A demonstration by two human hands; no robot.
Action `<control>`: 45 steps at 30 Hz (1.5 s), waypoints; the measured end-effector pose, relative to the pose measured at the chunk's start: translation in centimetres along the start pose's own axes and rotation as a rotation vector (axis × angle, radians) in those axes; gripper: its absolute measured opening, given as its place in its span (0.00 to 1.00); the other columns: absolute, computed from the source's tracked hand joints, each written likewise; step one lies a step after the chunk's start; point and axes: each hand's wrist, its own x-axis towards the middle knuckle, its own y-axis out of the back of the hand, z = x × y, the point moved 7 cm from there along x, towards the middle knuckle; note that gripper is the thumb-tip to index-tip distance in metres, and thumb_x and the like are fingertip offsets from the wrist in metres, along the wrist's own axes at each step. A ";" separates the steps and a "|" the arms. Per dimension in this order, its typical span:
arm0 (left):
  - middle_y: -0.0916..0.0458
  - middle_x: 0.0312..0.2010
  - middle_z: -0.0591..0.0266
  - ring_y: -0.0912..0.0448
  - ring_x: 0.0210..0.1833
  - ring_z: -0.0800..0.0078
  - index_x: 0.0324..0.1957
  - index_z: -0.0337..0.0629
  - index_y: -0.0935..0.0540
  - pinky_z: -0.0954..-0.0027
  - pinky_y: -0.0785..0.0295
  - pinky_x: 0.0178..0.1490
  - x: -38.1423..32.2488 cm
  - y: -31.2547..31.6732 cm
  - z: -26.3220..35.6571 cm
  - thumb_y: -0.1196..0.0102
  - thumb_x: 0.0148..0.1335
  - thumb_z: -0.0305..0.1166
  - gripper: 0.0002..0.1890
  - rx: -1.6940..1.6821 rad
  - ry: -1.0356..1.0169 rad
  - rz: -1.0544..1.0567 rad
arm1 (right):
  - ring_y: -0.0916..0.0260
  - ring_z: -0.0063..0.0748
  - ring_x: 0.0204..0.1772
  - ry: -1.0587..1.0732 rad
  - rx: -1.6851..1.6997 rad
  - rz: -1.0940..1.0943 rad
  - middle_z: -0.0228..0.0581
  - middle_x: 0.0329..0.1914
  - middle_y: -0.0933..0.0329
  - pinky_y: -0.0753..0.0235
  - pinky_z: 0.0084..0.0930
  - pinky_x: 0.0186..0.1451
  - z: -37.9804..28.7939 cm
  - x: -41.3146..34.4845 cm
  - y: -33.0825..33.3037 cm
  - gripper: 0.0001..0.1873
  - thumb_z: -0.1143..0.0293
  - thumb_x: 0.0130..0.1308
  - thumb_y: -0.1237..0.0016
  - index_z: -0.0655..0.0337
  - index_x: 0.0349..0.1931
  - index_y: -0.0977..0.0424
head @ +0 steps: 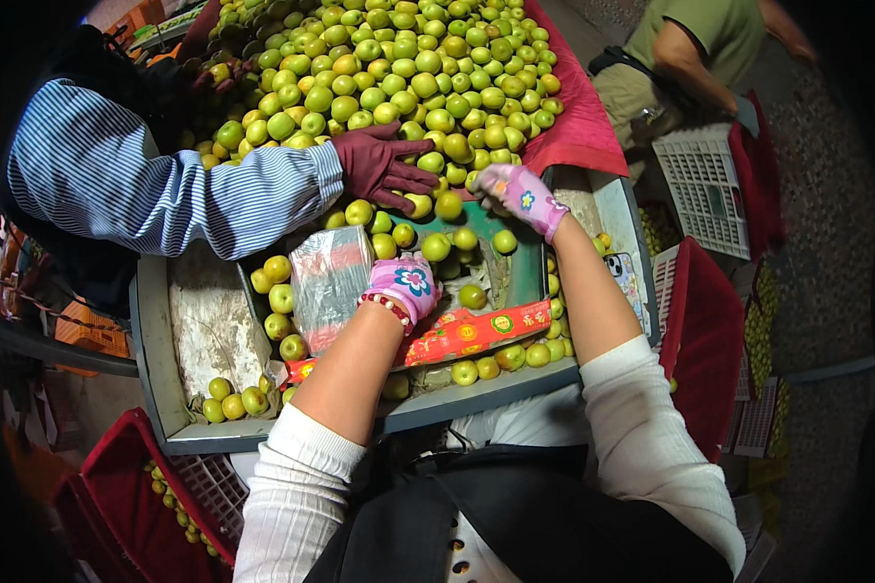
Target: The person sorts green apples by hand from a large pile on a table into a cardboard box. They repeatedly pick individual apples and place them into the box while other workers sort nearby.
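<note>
A large heap of green jujube-like fruit (408, 73) slopes down to a green chute plate (521, 255). My left hand (406, 283), in a pink flowered glove, is low over the tray beside a plastic-wrapped bundle (332, 273); its fingertips are hidden. My right hand (521, 195), gloved alike, reaches to the heap's lower right edge with curled, blurred fingers. Whether either hand grips a fruit does not show. Between my hands lie several loose fruits, one a yellow-green fruit (449, 205). A red printed strip (474, 335) crosses the tray below them.
A co-worker's maroon-gloved hand (390, 164) spreads over the fruit close to my hands. The tray's grey rim (481, 397) runs before me. At right are a phone (623, 280) and a person carrying a white crate (700, 189). Red cloth-lined crates (707, 342) flank the tray.
</note>
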 end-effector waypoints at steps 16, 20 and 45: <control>0.19 0.52 0.48 0.19 0.54 0.56 0.52 0.38 0.20 0.59 0.26 0.56 0.5 -0.4 -0.1 0.51 0.64 0.38 0.19 -0.041 0.011 0.054 | 0.24 0.38 0.44 0.039 0.359 0.163 0.41 0.40 0.20 0.27 0.32 0.52 0.1 0.7 0.8 0.17 0.58 0.74 0.57 0.63 0.49 0.24; 0.17 0.50 0.49 0.18 0.52 0.56 0.48 0.39 0.16 0.59 0.24 0.53 0.3 -0.5 0.0 0.51 0.63 0.36 0.17 0.021 -0.029 0.025 | 0.28 0.49 0.55 0.293 -0.200 0.353 0.53 0.56 0.26 0.30 0.37 0.61 1.0 4.7 1.5 0.21 0.53 0.74 0.58 0.63 0.52 0.25; 0.16 0.33 0.50 0.19 0.40 0.50 0.38 0.44 0.20 0.53 0.26 0.44 0.0 3.7 -0.4 0.49 0.65 0.46 0.16 -0.193 0.030 0.386 | 0.40 0.58 0.70 0.107 -0.316 0.020 0.61 0.65 0.36 0.40 0.43 0.71 -2.0 0.5 -6.0 0.36 0.48 0.67 0.51 0.67 0.65 0.38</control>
